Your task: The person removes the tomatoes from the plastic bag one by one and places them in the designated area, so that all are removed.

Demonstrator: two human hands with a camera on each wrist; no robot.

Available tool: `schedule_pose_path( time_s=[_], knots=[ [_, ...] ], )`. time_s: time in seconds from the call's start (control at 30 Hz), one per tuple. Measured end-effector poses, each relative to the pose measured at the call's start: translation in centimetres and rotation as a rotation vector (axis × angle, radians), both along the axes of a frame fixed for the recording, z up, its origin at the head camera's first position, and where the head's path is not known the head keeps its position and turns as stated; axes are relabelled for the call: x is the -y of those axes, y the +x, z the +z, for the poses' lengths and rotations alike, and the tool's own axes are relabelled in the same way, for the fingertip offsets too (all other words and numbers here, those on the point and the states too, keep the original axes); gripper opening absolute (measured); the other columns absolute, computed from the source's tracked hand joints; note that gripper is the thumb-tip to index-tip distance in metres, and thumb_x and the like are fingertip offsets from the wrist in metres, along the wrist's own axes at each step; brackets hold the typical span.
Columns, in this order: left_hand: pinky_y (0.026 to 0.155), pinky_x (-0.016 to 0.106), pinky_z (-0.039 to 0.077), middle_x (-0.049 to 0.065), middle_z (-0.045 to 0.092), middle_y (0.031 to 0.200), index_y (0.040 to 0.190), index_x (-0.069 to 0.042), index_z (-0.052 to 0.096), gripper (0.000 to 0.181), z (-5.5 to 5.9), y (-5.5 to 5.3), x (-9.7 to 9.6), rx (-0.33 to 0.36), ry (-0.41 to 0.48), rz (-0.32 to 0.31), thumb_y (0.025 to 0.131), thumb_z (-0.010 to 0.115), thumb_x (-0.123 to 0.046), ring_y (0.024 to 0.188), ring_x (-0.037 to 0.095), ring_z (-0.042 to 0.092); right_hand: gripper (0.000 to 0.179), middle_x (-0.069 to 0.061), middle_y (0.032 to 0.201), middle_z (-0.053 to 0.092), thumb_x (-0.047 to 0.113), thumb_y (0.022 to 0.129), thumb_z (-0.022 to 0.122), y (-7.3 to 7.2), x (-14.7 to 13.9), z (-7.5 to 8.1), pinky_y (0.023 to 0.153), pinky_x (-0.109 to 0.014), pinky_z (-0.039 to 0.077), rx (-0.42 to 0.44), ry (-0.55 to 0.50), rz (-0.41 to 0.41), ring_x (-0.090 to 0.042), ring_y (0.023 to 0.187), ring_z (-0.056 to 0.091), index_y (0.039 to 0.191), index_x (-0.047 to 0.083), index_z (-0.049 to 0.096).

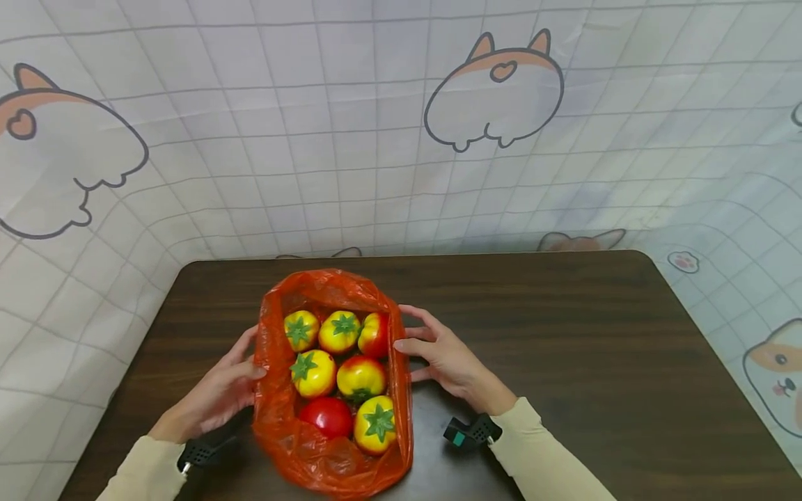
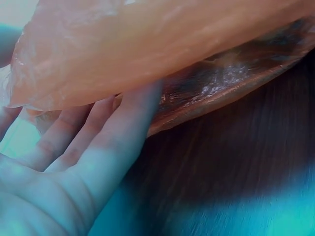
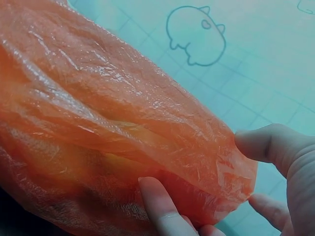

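An orange-red plastic bag [image 1: 271,410] stands with its mouth wide toward the head camera. Inside lie several round, tomato-like fruits [image 1: 361,376], yellow and red, most with green star-shaped leaves; one red fruit [image 1: 327,417] shows no leaf. My left hand [image 1: 219,390] touches the bag's left side, thumb at the outer wall. In the left wrist view its extended fingers [image 2: 115,132] reach beneath a fold of the bag [image 2: 128,54]. My right hand [image 1: 454,362] rests spread fingertips against the right side. The right wrist view has a fingertip [image 3: 155,194] against the thin film, thumb near the edge.
A dark wood-grain table [image 1: 551,362] with rounded far corners carries the bag left of centre. Behind it hangs a white gridded cloth [image 1: 376,174] with cartoon dogs. Black wrist devices [image 1: 473,430] sit at both sleeve cuffs.
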State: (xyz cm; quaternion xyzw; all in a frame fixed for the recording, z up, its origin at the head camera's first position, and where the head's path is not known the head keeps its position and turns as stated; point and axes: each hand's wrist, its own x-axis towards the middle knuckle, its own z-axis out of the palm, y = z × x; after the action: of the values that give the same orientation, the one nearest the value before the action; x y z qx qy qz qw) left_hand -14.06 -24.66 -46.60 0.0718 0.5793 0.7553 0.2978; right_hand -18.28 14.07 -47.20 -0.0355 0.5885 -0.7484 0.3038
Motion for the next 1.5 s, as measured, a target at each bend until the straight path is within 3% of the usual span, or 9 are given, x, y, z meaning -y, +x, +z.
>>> schedule_pose_path(
  time_s=[0.2, 0.5, 0.77, 1.0, 1.27, 1.5],
  knots=[
    [0.099, 0.046, 0.059, -0.005, 0.043, 0.145, 0.157, -0.039, 0.006, 0.071, -0.2, -0.6, -2.0, -0.005, -0.051, -0.001, 0.105, 0.04, -0.006, 0.123, 0.018, 0.066, 0.07, -0.018, 0.155, 0.041, 0.02, 0.098, 0.072, 0.1, -1.8, -0.1, 0.086, -0.054, 0.063, -0.001, 0.014, -0.028, -0.03, 0.121, 0.063, 0.157, 0.036, 0.037],
    [0.099, 0.049, 0.059, -0.002, 0.043, 0.144, 0.157, -0.037, 0.009, 0.07, -0.3, -1.0, -4.3, -0.011, -0.034, -0.027, 0.104, 0.042, -0.005, 0.123, 0.02, 0.064, 0.069, -0.02, 0.155, 0.042, 0.02, 0.1, 0.069, 0.5, -4.2, -0.4, 0.085, -0.053, 0.063, -0.02, 0.004, -0.037, -0.026, 0.119, 0.066, 0.158, 0.033, 0.034],
    [0.099, 0.049, 0.059, 0.004, 0.039, 0.147, 0.159, -0.034, 0.007, 0.075, -0.2, -2.0, -6.2, -0.023, -0.064, -0.076, 0.101, 0.045, -0.005, 0.126, 0.021, 0.063, 0.068, -0.019, 0.155, 0.042, 0.019, 0.102, 0.066, 0.8, -6.3, -0.6, 0.087, -0.052, 0.063, -0.029, 0.017, -0.054, -0.028, 0.122, 0.063, 0.159, 0.031, 0.032],
    [0.098, 0.047, 0.06, 0.006, 0.038, 0.148, 0.16, -0.033, 0.006, 0.077, -0.3, -2.8, -7.8, -0.019, -0.032, -0.099, 0.1, 0.045, -0.003, 0.124, 0.022, 0.063, 0.067, -0.016, 0.152, 0.046, 0.018, 0.103, 0.063, 1.0, -8.2, -0.6, 0.089, -0.052, 0.063, -0.034, 0.017, -0.072, -0.027, 0.123, 0.063, 0.16, 0.03, 0.03],
    [0.094, 0.044, 0.061, 0.007, 0.038, 0.147, 0.16, -0.032, 0.007, 0.076, -0.8, -3.4, -9.0, -0.005, 0.012, -0.099, 0.101, 0.044, -0.002, 0.122, 0.022, 0.065, 0.065, -0.011, 0.148, 0.049, 0.017, 0.104, 0.061, 1.0, -9.7, -0.5, 0.09, -0.053, 0.063, -0.042, 0.018, -0.083, -0.027, 0.124, 0.063, 0.16, 0.029, 0.029],
    [0.095, 0.045, 0.061, 0.003, 0.038, 0.148, 0.16, -0.033, 0.009, 0.071, -0.6, -3.4, -8.9, 0.007, -0.03, -0.081, 0.103, 0.043, -0.006, 0.123, 0.02, 0.064, 0.069, -0.018, 0.155, 0.045, 0.021, 0.104, 0.062, 1.0, -10.7, -0.3, 0.095, -0.046, 0.062, -0.08, 0.087, -0.089, -0.02, 0.12, 0.065, 0.162, 0.024, 0.026]
  ],
)
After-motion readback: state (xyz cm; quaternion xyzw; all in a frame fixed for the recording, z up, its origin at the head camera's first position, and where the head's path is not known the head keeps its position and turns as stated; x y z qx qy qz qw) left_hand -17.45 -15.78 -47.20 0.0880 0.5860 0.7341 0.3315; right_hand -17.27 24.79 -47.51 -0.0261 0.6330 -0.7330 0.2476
